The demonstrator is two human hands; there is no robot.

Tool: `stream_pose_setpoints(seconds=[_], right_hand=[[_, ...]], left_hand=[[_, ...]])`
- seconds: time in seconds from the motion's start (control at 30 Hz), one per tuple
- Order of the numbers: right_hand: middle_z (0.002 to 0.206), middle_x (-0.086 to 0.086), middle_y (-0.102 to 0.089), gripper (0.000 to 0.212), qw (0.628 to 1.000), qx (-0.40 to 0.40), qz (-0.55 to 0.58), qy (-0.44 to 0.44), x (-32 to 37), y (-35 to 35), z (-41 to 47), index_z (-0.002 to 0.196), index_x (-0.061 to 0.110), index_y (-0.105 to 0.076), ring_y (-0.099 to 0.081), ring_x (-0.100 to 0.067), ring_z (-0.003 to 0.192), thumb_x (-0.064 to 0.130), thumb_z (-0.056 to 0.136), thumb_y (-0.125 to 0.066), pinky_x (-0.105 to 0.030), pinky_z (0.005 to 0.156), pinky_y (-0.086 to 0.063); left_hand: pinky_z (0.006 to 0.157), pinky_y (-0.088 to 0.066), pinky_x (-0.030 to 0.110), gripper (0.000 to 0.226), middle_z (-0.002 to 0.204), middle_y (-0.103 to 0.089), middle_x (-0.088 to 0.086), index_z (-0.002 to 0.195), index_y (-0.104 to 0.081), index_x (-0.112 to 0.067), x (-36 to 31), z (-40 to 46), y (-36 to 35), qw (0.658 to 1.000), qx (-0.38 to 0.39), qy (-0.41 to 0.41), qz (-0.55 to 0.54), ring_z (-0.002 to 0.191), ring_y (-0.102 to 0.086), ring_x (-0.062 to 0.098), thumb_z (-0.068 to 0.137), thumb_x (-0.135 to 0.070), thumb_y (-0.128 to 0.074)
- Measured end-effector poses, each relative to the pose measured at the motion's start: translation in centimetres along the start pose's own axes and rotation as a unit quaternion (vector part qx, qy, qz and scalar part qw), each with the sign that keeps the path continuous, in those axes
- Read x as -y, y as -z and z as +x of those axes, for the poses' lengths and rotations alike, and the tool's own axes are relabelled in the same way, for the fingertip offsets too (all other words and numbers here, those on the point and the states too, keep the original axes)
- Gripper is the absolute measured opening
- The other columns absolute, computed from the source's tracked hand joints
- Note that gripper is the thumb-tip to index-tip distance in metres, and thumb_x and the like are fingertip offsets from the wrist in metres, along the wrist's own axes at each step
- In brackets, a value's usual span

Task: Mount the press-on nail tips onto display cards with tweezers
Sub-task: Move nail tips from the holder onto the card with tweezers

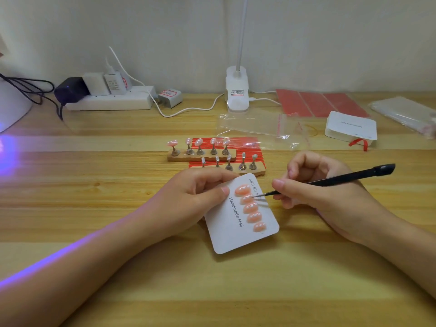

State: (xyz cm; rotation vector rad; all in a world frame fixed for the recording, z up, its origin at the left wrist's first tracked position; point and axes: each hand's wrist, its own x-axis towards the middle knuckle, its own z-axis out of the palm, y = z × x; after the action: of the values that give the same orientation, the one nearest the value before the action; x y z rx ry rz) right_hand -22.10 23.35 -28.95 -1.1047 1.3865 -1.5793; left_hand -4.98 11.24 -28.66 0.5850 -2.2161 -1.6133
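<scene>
Steadying the display card (238, 234) on the table (118, 208), the left hand (195, 199) is pinching its upper edge, thumb on top; the right hand (313, 185) is gripping black tweezers (330, 181) pen-style, tips seating the second of five pink nail tips (247, 198). Further nails are waiting on stands (200, 149) behind.

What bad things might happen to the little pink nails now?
The tweezers tip touches the second nail tip on the display card; a hard push might shift it out of the row. The left hand holds only the card's top corner, so the card may swivel. The right hand works close to the nail stands and might knock them.
</scene>
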Motion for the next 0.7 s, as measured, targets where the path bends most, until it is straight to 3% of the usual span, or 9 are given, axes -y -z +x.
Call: stream_pose_setpoints(seconds=[0.43,0.7], right_hand=[[0.055,0.001,-0.06,0.02,1.0,0.005,0.003,0.004,-0.08,-0.02,0.07,0.064,0.016,-0.054,-0.062,-0.01,0.051,0.017,0.054,-0.072,-0.016,0.049,-0.049],[0.058,0.001,-0.061,0.014,0.999,0.025,-0.015,0.017,0.02,0.09,0.12,0.057,0.026,-0.059,-0.061,-0.01,0.051,0.021,0.057,-0.072,-0.016,0.051,-0.05]], left_hand=[[0.062,-0.045,0.007,0.032,0.079,-0.069,-0.024,0.09,-0.063,-0.032,-0.02,0.08,0.05,1.0,0.015,0.012,-0.014,0.074,-0.064,-0.008,0.092,-0.004,-0.048],[0.064,-0.047,0.01,0.027,0.083,-0.071,-0.016,0.096,-0.063,-0.024,-0.27,0.0,0.2,0.998,0.042,0.021,-0.042,0.076,-0.065,-0.003,0.093,-0.004,-0.045]])
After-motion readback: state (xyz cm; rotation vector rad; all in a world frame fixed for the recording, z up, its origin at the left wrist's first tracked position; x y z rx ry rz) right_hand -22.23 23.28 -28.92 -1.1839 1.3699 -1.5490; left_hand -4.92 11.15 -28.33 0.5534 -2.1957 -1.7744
